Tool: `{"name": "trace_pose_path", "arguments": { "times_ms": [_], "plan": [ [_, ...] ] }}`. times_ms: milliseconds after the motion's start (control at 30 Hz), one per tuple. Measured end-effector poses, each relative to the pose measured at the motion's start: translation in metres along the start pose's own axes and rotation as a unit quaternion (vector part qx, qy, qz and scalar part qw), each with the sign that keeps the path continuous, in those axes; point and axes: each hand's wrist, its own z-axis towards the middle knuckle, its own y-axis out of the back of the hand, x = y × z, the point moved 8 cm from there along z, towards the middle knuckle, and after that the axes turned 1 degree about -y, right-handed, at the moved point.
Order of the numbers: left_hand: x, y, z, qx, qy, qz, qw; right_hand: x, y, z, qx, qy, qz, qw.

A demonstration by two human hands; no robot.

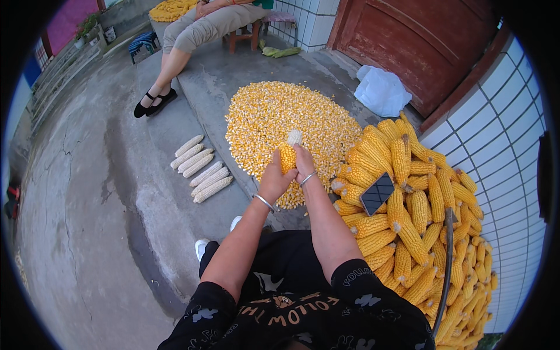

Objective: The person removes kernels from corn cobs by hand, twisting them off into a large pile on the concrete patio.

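Observation:
Both hands meet over a heap of loose corn kernels (280,109). My left hand (275,179) grips a yellow corn ear (287,158) from its left side. My right hand (305,164) closes on it from the right, thumb along its upper side. A pale, bare cob end (294,137) sticks out beyond the yellow kernels. I cannot tell whether it belongs to the same ear or is a second cob. The fingers hide the ear's lower part.
Several stripped cobs (201,164) lie in rows on the left. At right, a large pile of corn ears (415,210) bears a phone (377,194) and a curved dark rod (448,262). A white plastic bag (382,90) sits by the red door (407,39). A seated person's legs (188,39) are ahead.

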Motion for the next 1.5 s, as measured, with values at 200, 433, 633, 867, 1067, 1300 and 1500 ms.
{"name": "trace_pose_path", "arguments": {
  "times_ms": [200,433,633,867,1067,1300,1500],
  "plan": [
    [-0.002,0.007,-0.001,-0.024,-0.031,0.072,0.997,0.001,-0.007,-0.004,-0.002,-0.006,0.036,0.999],
    [-0.011,0.003,-0.005,-0.015,-0.027,0.140,0.990,0.010,0.001,-0.004,-0.047,0.025,-0.091,0.994],
    [-0.006,0.009,-0.005,-0.024,-0.024,0.158,0.987,0.005,-0.009,-0.009,-0.029,-0.001,-0.020,0.999],
    [-0.012,0.005,-0.007,-0.002,-0.024,0.209,0.978,0.006,-0.008,-0.007,-0.031,0.024,-0.130,0.991],
    [-0.013,0.008,-0.008,0.005,-0.015,0.225,0.974,0.008,-0.013,-0.009,-0.034,0.045,-0.131,0.990],
    [-0.022,0.003,-0.009,0.005,-0.028,0.248,0.968,0.005,0.002,-0.007,-0.066,0.004,-0.063,0.996],
    [0.000,0.013,-0.007,-0.025,-0.026,0.188,0.982,-0.003,-0.020,-0.014,-0.002,-0.027,0.064,0.998]
  ]
}}
